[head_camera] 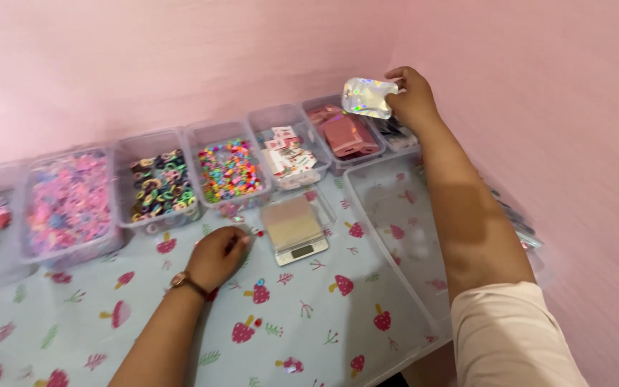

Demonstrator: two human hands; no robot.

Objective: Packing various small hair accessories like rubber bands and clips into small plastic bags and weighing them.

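Clear plastic bins (153,183) of coloured beads and bands line the far edge of the mushroom-print tablecloth (309,315). Near the cloth's middle, the left hand (218,254), a watch (184,282) at its wrist, rests with fingers curled narrow on something small; what, I cannot tell. Just right sits a small scale (296,231). Above the far right corner, the right hand (413,97) pinches a shiny holographic pouch (369,97).
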